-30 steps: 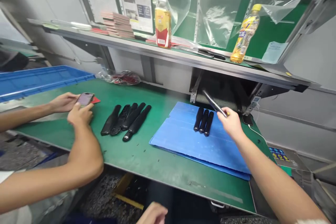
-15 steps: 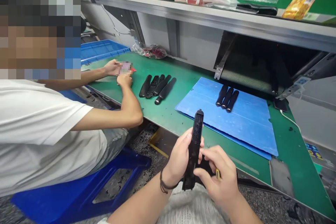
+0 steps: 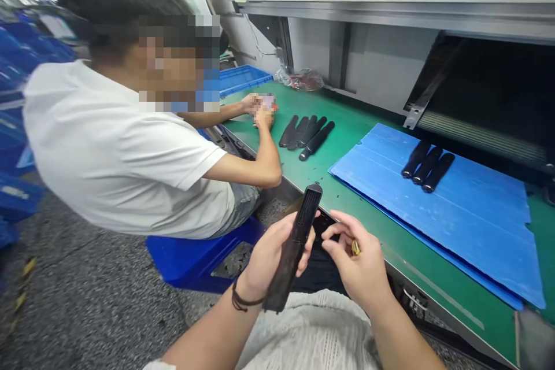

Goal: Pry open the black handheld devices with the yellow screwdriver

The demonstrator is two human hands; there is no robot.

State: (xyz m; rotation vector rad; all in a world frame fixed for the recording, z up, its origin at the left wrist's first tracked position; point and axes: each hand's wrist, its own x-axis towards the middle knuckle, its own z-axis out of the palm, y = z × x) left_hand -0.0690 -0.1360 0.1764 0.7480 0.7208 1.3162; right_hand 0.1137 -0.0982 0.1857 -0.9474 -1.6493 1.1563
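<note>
My left hand (image 3: 265,261) is wrapped round a long black plastic casing (image 3: 299,228), which tilts up and away from me. Ribs and moulded hollows show at its rounded far end. To the right, my right hand (image 3: 363,272) is apart from the casing, with its fingers curled. Part of a small yellow object (image 3: 355,247) shows between those fingers; the rest of it is hidden. Similar black casings (image 3: 318,137) lie in a group on the green table (image 3: 368,228). Three more black casings (image 3: 427,167) rest on a blue plastic sheet (image 3: 468,225).
A co-worker (image 3: 130,156) in a white shirt sits on a blue stool (image 3: 182,263) to my left, hands over the table. A metal shelf (image 3: 390,11) runs above the table. A blue tray (image 3: 245,78) and a plastic bag (image 3: 303,79) are at the back.
My view has swung left, showing more of the co-worker and floor. My right hand has come away from the casing, which now leans further right at its top.
</note>
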